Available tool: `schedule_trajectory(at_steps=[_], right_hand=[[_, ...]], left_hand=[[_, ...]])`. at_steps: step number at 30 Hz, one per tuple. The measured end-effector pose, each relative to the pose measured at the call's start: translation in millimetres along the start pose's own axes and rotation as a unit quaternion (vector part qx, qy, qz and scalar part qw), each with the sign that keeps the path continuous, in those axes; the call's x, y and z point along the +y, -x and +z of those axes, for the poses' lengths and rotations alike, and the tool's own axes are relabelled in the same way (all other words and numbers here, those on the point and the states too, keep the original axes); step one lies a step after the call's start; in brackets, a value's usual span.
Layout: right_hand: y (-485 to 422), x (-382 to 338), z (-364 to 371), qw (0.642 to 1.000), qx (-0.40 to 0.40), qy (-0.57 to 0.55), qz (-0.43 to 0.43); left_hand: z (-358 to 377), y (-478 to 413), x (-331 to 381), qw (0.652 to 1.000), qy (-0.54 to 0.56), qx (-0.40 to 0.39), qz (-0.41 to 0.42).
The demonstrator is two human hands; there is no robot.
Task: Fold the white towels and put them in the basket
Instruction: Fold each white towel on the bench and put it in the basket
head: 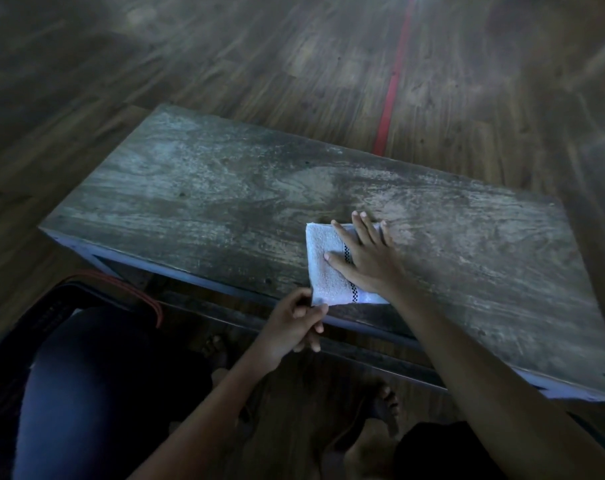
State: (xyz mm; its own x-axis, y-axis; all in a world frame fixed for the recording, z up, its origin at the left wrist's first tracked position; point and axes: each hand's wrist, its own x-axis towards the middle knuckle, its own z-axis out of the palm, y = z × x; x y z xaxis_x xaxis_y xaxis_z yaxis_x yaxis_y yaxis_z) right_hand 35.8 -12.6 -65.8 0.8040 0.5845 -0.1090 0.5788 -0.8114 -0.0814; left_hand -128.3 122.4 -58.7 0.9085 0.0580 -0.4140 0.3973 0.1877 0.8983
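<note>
Head: nubby folded towel [323, 275], weathered table [225, 188]

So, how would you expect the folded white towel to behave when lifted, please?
Probably floppy: the white towel looks like soft terry, so its folds may open unless supported. Likely light, since the left hand merely pinches one corner.

The worktop [225, 188] is bare wood, weathered and matt, its grain rough-looking with pale chalky patches and small pits. The folded towel [323, 268] at its near edge is white terry cloth, nubbly, with a flat woven black-and-white checked stripe. The floor [294, 57] is dark wood-grain planking crossed by a red strip [394, 81].
</note>
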Motion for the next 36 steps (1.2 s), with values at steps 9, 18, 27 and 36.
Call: schedule_trajectory(at_steps=[9, 18, 27, 36], right_hand=[[1.6, -6.9, -1.8, 1.000, 0.009, -0.003, 0.025], [23.8, -3.8, -34.5, 0.976, 0.048, -0.203, 0.067], [112.3, 18.1, -13.4, 0.907, 0.074, -0.316, 0.269], [114.0, -5.5, -0.7, 0.871, 0.081, -0.339, 0.345]], left_hand=[[2.2, -1.0, 1.9, 0.999, -0.015, -0.033, -0.028], [-20.8, 2.7, 17.1, 0.946, -0.193, 0.232, 0.122], [8.9, -42.4, 41.7, 0.797, -0.531, 0.144, 0.251], [31.5, -86.4, 7.6, 0.671, -0.680, 0.148, 0.256]])
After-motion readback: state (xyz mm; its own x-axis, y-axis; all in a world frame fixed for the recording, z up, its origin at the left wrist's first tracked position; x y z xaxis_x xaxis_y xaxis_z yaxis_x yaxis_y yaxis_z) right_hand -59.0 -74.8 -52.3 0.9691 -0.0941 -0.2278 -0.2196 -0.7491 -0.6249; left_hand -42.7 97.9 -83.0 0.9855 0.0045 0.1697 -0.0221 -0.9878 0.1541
